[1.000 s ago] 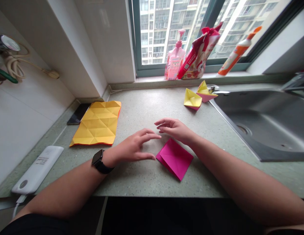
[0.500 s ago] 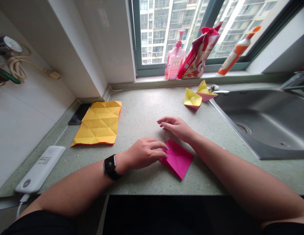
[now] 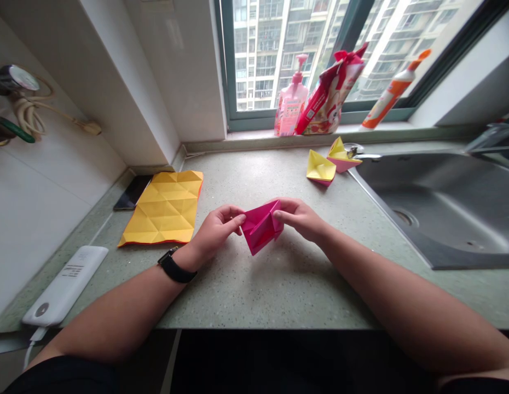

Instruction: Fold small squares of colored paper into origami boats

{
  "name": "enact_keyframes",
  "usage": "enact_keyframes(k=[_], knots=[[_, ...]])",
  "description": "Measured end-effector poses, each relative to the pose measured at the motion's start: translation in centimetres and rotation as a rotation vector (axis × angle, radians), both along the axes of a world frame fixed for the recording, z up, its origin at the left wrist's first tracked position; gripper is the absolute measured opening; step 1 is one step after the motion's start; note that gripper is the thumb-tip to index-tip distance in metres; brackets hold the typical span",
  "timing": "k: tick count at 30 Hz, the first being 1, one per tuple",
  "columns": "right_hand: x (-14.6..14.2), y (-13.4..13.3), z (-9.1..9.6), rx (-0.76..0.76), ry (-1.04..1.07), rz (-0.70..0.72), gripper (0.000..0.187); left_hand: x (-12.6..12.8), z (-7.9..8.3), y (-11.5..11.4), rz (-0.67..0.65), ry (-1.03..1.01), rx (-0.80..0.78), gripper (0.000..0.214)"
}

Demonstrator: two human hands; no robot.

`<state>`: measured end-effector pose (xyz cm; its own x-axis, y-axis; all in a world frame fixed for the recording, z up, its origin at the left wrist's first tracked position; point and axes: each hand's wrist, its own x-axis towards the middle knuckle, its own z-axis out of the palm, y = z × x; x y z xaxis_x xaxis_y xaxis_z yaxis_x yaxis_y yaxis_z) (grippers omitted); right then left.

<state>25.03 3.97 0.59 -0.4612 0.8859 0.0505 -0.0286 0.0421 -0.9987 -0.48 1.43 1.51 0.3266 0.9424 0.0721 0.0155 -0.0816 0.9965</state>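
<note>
A folded magenta paper (image 3: pixel 260 227) is held up between my two hands above the counter, its layers partly spread apart. My left hand (image 3: pixel 217 229) pinches its left corner between thumb and fingers. On the other side, my right hand (image 3: pixel 299 218) grips the right edge, thumb in front and the other fingers mostly hidden behind the paper. Farther back, beside the sink, stand two folded paper pieces, yellow inside and pink outside: one nearer (image 3: pixel 321 167) and one against the tap base (image 3: pixel 342 157).
Creased yellow paper sheets (image 3: pixel 164 205) lie at the left, partly over a dark phone (image 3: pixel 133 191). A white power bank (image 3: pixel 65 285) with a cable is nearer. The sink (image 3: pixel 431 262) is at the right; a pump bottle (image 3: pixel 292 106), red bag (image 3: pixel 330 98) and orange-white bottle (image 3: pixel 392 96) line the sill.
The magenta paper, flat on the counter before, has been picked up, turned and moved away from the front edge. Both hands have closed on it.
</note>
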Motion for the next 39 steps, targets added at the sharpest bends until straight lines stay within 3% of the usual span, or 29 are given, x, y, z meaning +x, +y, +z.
enact_keyframes(k=[3,7,12,18,22,25,27,29,33,36,39], knots=[[-0.1,-0.1,0.3,-0.037,-0.016,-0.045,0.047,0.1,-0.1,-0.2,-0.028,-0.002,-0.054,0.043],[0.0,0.0,0.3,-0.034,-0.056,-0.147,0.043,-0.2,-0.6,-0.2,-0.029,0.005,0.020,0.060],[0.0,-0.1,0.6,-0.040,-0.051,-0.146,0.045,-0.3,-1.0,0.2,0.028,0.093,0.138,0.038],[0.2,0.5,0.5,-0.025,-0.088,-0.086,0.037,-0.6,-1.1,0.6,0.062,0.166,0.227,0.028],[0.3,1.0,-0.1,-0.107,-0.118,-0.145,0.028,-1.1,-1.0,0.3,0.184,0.337,0.556,0.033],[0.2,1.3,-0.4,-0.187,-0.094,-0.218,0.030,-1.3,-0.6,-0.3,0.014,0.516,0.830,0.046],[0.2,1.4,-0.5,-0.232,-0.083,-0.241,0.032,-1.4,-0.4,-0.7,-0.086,0.637,0.929,0.047],[0.2,1.4,-0.6,-0.245,-0.088,-0.240,0.031,-1.3,-0.4,-0.9,-0.088,0.707,0.975,0.038],[0.1,1.2,-0.5,-0.203,-0.137,-0.202,0.026,-1.3,-0.4,-0.8,0.036,0.688,1.025,0.017],[0.0,1.1,-0.7,-0.137,-0.217,-0.160,0.022,-1.5,-0.5,-0.5,0.051,0.706,1.011,0.018],[0.1,1.0,-1.1,0.095,-0.382,-0.219,0.017,-1.6,-0.7,-0.3,-0.007,0.762,0.950,0.021]])
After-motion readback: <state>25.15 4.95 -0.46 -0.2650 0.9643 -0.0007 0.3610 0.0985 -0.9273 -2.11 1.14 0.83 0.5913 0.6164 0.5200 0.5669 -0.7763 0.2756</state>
